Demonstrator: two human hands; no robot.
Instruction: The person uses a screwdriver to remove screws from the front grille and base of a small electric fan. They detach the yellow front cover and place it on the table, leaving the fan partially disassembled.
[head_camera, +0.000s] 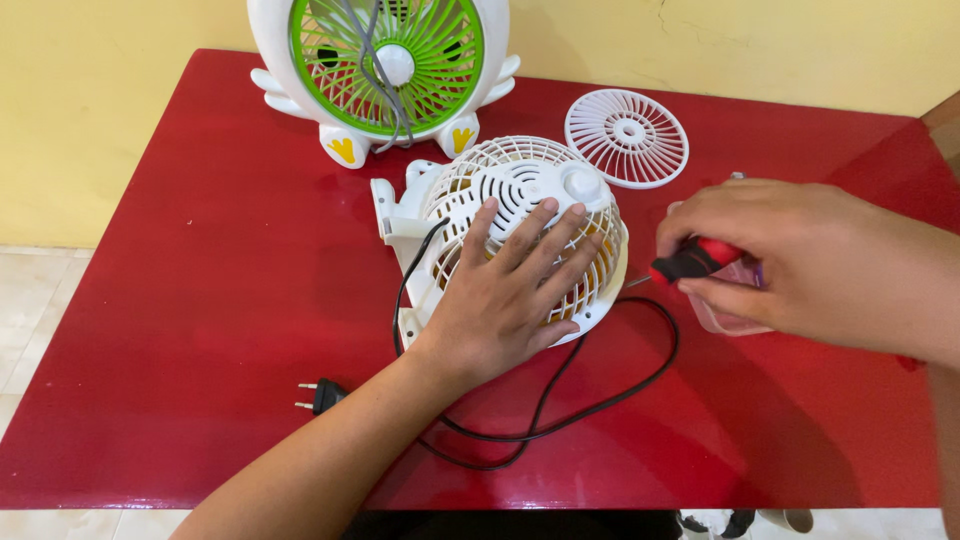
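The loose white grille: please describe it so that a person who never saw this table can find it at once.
On the red table, look toward the far edge, right of the green-and-white fan. The loose white grille lies flat there, beyond the white fan under the left hand. Unlike both fans, it is a thin round disc alone.
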